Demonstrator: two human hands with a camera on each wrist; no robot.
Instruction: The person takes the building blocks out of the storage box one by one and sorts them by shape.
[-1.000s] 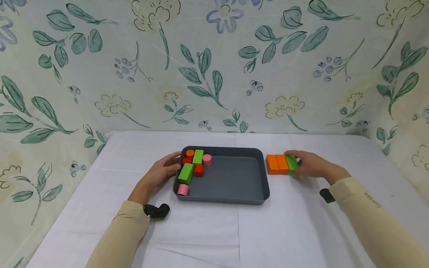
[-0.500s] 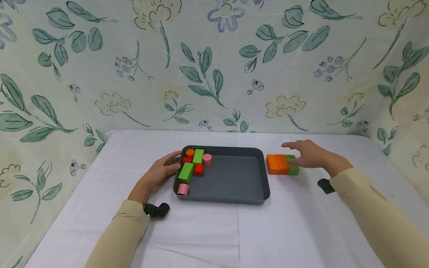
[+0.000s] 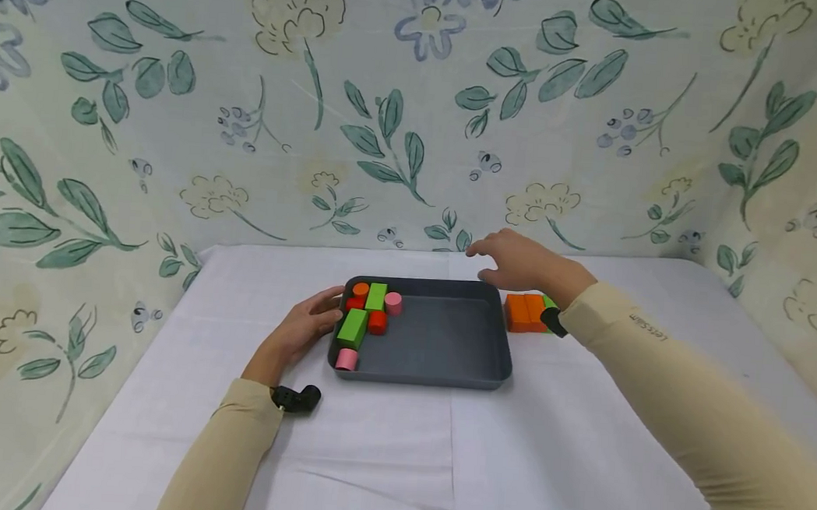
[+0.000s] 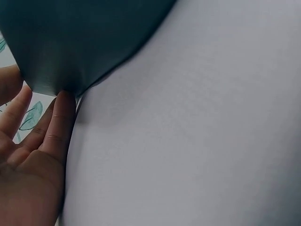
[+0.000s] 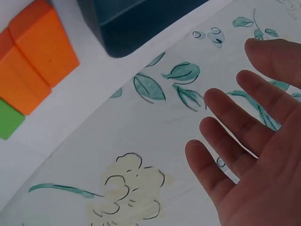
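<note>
- Head view: we see the left hand (image 3: 306,325), fingers relaxed, touching the left side of the tray (image 3: 445,343).
- Our right hand (image 3: 523,264) — released, fingers spread — hangs near its far right corner.
- Colored blocks (image 3: 352,328) lie inside, leftward; orange blocks (image 3: 517,315) sit just right of it.

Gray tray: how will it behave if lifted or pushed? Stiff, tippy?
The gray tray is probably stiff: it looks straight-sided, with no visible sag. Pushed, it should slide rather than tip, being low and wide on the white cloth. Lifted, it may feel heavier on its left side, where the colored pieces are bunched.
</note>
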